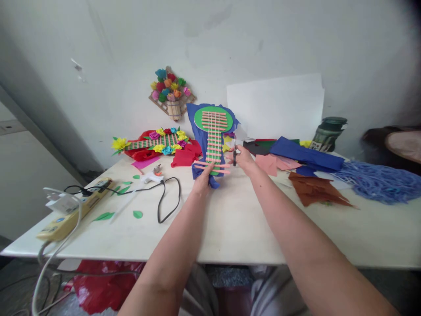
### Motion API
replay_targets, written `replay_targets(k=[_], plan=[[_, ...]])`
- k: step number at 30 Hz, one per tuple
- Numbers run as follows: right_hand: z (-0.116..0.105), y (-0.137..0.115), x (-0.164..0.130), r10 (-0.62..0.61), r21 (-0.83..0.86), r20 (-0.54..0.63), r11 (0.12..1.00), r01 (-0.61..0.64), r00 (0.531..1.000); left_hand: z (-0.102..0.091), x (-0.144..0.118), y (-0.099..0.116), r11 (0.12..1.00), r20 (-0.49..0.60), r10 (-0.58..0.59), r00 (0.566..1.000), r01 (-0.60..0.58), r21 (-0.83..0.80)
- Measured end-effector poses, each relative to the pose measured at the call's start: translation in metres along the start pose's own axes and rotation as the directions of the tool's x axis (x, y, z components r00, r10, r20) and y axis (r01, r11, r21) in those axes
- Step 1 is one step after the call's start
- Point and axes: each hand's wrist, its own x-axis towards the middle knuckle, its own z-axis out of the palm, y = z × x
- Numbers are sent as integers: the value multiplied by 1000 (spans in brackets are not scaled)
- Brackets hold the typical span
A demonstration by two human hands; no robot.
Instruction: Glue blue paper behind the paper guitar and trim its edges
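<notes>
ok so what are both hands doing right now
left hand: closed on the lower end of the blue paper craft with pink strips.
right hand: closed on small scissors.

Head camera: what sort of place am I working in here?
Most likely a home or small-workshop craft table. A glue gun lies plugged into a power strip, coloured paper sheets lie scattered, and a finished paper-flower piece hangs on the bare wall.

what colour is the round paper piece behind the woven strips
Green, the round paper piece on blue paper; shows clearly in the head view.
</notes>
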Motion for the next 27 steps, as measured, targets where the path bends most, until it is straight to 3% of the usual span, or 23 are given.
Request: replay_targets(k=[4,8,15,21,27], plan=[[-8,3,10,-39,-116,-45,993,33,998,-2,2,-2,1000,2,4,1000,-4,15],[2,2,12,-44,-128,5,991,44,999,-2,1,-4,999,23,35,999,-35,15],[21,-9,7,-36,-24,5,999,36,999,1,-3,-7,998,50,59,997,-58,-24],[25,-10,8,-36,110,-18,993,38,999,-2,-1,-14,999,61,-17,998,15,35],[25,-10,6,-30,147,-54,988,37,998,-4,1,-16,999,123,2,992,-8,48]])
